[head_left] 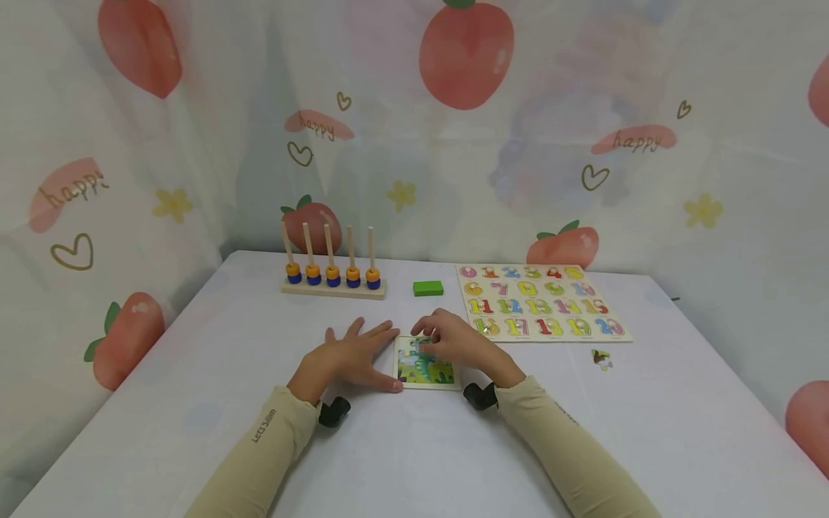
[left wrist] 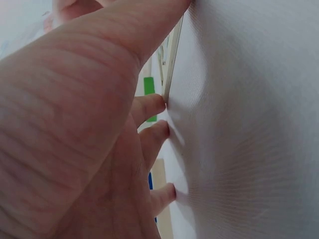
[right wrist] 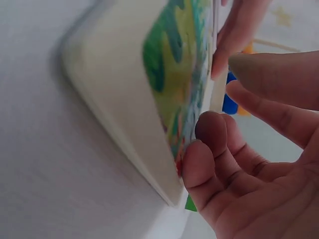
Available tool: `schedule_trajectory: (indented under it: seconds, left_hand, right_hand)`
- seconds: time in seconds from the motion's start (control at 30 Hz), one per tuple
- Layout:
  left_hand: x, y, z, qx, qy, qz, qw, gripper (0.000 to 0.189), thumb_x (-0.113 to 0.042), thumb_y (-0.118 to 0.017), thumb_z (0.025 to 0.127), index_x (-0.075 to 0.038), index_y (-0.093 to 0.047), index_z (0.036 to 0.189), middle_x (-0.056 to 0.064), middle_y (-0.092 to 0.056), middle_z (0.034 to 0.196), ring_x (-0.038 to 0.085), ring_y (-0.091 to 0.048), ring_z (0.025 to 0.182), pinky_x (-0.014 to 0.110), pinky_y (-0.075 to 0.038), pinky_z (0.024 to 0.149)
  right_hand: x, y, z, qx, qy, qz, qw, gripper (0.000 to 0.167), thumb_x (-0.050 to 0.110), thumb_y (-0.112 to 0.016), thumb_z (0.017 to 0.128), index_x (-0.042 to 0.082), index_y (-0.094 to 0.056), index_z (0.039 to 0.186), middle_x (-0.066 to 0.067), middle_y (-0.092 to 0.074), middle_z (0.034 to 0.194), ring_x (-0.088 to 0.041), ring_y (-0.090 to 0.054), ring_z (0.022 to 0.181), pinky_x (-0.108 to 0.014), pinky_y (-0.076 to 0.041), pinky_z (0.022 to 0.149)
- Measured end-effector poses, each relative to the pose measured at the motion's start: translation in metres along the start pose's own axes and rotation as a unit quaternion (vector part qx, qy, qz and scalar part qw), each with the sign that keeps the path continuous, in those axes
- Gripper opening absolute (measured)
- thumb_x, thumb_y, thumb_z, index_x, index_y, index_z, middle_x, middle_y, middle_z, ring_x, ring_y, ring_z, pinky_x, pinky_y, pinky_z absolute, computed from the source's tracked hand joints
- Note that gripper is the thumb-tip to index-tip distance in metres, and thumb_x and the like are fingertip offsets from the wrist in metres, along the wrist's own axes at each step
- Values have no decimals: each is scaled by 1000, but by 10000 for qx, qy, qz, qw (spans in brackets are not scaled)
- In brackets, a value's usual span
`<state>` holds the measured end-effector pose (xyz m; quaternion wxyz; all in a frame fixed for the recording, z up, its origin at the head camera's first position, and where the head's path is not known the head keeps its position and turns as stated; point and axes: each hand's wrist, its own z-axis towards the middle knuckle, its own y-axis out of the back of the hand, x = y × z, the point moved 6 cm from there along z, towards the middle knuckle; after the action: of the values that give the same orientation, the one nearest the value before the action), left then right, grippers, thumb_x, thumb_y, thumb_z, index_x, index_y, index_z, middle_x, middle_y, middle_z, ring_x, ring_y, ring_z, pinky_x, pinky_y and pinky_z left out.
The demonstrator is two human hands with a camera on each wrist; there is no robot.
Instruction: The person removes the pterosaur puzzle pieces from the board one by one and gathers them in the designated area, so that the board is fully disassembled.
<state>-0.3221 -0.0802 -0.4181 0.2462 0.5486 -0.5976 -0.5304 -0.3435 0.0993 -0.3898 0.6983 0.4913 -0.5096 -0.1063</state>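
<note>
A small square jigsaw puzzle with a green dinosaur picture and pale frame lies flat on the table. My left hand rests at its left side, fingers spread, the thumb at the lower left corner and a fingertip at the upper left. Over the puzzle's upper right is my right hand, fingers loosely bent. In the right wrist view, fingertips touch the puzzle near its edge, and the thumb stands apart with nothing visible between. A loose puzzle piece, brown and green, lies to the right.
Behind the right hand lies a wooden number board with colourful numerals. A green block sits left of it. Farther left stands a bead rack with upright pegs carrying orange and blue beads. A printed curtain hangs behind the white table.
</note>
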Motion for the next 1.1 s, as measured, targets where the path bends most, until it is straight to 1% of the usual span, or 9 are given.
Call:
schedule_trajectory:
  seconds: [0.2, 0.33, 0.47, 0.6, 0.73, 0.87, 0.97, 1.1]
  left_hand:
    - [-1, 1, -1, 15, -1, 19, 10000, 107, -74, -78, 84, -32, -32, 171, -6, -19, 178, 45, -3, 163, 85, -4, 115]
    - [0, 2, -1, 15, -8, 17, 10000, 107, -73, -78, 84, -31, -32, 171, -6, -19, 179, 45, -3, 162, 84, -4, 115]
    - [2, 3, -1, 5, 19, 17, 10000, 106, -73, -78, 84, -31, -32, 171, -5, -19, 178, 45, -4, 162, 84, -4, 115]
    - [2, 2, 0, 3, 35, -3, 10000, 106, -73, -79, 84, -31, -32, 170, -5, -19, 178, 45, -4, 162, 85, -4, 115]
    - [2, 1, -1, 1, 19, -28, 10000, 107, -73, -79, 84, -31, -32, 171, -5, -19, 179, 45, -4, 162, 84, -4, 115]
    - [1, 1, -1, -13, -37, -54, 10000, 107, -72, -79, 84, -31, -33, 170, -5, -19, 178, 45, -4, 162, 85, -4, 115]
    - [1, 1, 0, -14, -64, -67, 10000, 107, -72, -80, 83, -31, -33, 170, -6, -19, 178, 45, -4, 162, 85, -4, 115]
    - [1, -1, 1, -9, -66, -48, 10000, 107, -72, -80, 83, -31, -32, 170, -6, -19, 178, 45, -3, 162, 85, -4, 115]
  right_hand:
    - [0, -8, 3, 157, 87, -255, 9995, 25, 8, -75, 99, 3, -75, 125, -9, -59, 111, -19, -55, 93, -33, -50, 83]
    - [2, -10, 4, 189, 110, -322, 9992, 25, 7, -75, 99, 3, -75, 123, -9, -58, 110, -19, -51, 92, -33, -47, 81]
    - [5, -11, 5, 169, 117, -286, 9994, 23, 6, -75, 98, 4, -73, 121, -11, -55, 113, -21, -50, 96, -35, -48, 86]
    - [4, -12, 6, 130, 16, -291, 9995, 23, 7, -77, 97, 7, -72, 120, -12, -51, 118, -25, -48, 104, -40, -47, 92]
    - [1, -11, 5, 98, 54, -296, 9995, 23, 6, -77, 97, 9, -73, 119, -13, -55, 121, -26, -49, 106, -41, -47, 90]
    - [-2, -7, 4, 90, 122, -117, 9998, 24, 3, -73, 98, 9, -75, 121, -11, -60, 119, -24, -52, 101, -40, -49, 88]
    - [-6, -5, 3, -17, -5, 33, 10000, 26, 1, -69, 100, 7, -73, 124, -8, -65, 116, -22, -55, 97, -38, -51, 87]
    - [-12, -2, 1, -312, -370, 258, 9985, 25, 0, -67, 101, 3, -71, 125, -5, -67, 106, -22, -58, 94, -37, -53, 85]
